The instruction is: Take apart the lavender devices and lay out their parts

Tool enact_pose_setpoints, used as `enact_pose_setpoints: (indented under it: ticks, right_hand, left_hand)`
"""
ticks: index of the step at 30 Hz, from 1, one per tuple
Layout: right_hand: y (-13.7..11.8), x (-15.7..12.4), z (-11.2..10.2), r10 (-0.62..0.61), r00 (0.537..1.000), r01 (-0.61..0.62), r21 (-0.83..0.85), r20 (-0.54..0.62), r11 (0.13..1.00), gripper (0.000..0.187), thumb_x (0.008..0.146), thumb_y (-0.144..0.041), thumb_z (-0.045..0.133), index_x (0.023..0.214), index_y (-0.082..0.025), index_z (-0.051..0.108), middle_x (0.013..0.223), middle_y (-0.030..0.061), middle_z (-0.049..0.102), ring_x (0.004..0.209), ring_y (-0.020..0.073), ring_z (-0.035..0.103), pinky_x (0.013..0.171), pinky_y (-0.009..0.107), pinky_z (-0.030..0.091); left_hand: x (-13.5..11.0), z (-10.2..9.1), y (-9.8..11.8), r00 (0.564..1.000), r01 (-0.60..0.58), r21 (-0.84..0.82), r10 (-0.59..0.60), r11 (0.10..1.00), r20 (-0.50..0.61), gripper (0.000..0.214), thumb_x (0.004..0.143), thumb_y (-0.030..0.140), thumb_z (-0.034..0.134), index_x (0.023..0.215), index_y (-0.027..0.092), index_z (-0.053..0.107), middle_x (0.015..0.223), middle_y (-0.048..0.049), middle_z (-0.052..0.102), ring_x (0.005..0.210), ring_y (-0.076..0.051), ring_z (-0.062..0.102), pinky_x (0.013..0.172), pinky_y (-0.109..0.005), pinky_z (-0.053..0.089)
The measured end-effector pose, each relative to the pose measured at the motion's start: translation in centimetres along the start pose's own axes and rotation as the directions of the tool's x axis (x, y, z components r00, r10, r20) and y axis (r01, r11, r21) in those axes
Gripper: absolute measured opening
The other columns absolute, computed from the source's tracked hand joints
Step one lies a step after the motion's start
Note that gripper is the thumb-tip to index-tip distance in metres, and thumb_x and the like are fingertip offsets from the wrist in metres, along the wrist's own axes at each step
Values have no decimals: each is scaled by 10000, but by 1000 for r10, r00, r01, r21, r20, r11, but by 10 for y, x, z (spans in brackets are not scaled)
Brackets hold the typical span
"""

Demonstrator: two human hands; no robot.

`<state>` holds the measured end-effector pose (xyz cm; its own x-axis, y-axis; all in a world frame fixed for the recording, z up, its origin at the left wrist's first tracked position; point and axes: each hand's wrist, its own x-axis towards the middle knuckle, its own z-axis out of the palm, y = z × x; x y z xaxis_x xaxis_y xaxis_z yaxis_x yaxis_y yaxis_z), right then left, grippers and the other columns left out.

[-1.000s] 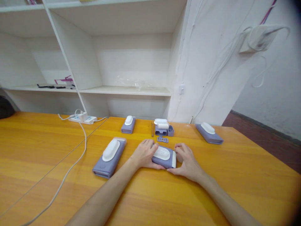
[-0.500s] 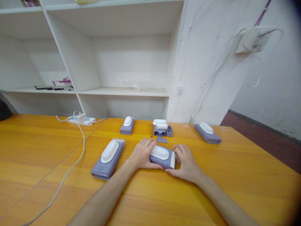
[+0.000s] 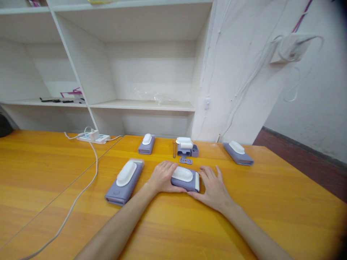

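Purple device [image 3: 187, 179] sits on the worktop [image 3: 162, 231] between the person's hands. Left hand [image 3: 163, 177]: grip clamped on its left end, thumb along near edge. Right hand [image 3: 213, 187]: fingers and thumb apart around the white-strip end; contact, can't tell from where I stand. Second purple device [image 3: 126, 180] left, near the left forearm. Past the hands: flat purple bracket [image 3: 185, 161], then coil spring [image 3: 174, 148], purple housing [image 3: 183, 152] topped by white roller [image 3: 186, 146], small purple box [image 3: 194, 151] beside it, contents too small to tell. Behind, white shelf [image 3: 141, 107]: clear plastic [image 3: 158, 96] in middle compartment, pink item [image 3: 72, 92] in left one.
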<state>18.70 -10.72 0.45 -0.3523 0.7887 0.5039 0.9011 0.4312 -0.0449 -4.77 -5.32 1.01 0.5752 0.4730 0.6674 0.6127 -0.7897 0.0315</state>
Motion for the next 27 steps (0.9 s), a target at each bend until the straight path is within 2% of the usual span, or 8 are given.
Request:
enact_pose_setpoints:
  ticks: [8,12,15,27]
  right_hand:
    - [0,1,2,0,1000,0,-5,-19,1000,634,703,-679,574,1078,-169,558,1127,142,545,1092,325,476,1036,608,175]
    - [-1,1,-1,-1,1000,1,-13,8,1000,632,709,-674,575,1088,-169,551,1133,135,536,1096,322,470,1042,604,167]
    - [-2,2,-3,-3,1000,3,-21,29,1000,579,721,-665,570,1022,-171,561,1122,135,533,1095,321,466,1046,596,163]
    - [0,4,-4,35,999,-34,97,-16,995,582,557,-639,699,899,-207,511,1042,92,513,1004,287,475,981,492,303]
  left_hand:
    - [0,0,-1,1000,-2,2,2,1000,-1,703,623,759,550,1022,183,507,903,-111,628,864,-280,620,770,-404,485]
    - [0,1,-2,1000,-17,-1,17,1000,11,674,638,735,561,1019,182,503,920,-115,623,882,-285,614,789,-408,474]
    - [0,1,-2,1000,-20,10,20,1000,19,680,636,730,568,1020,173,496,917,-116,623,889,-287,609,794,-411,473]
    - [2,-1,1,997,-33,9,32,999,66,795,583,834,496,1020,170,505,905,-117,620,851,-286,611,760,-413,483]
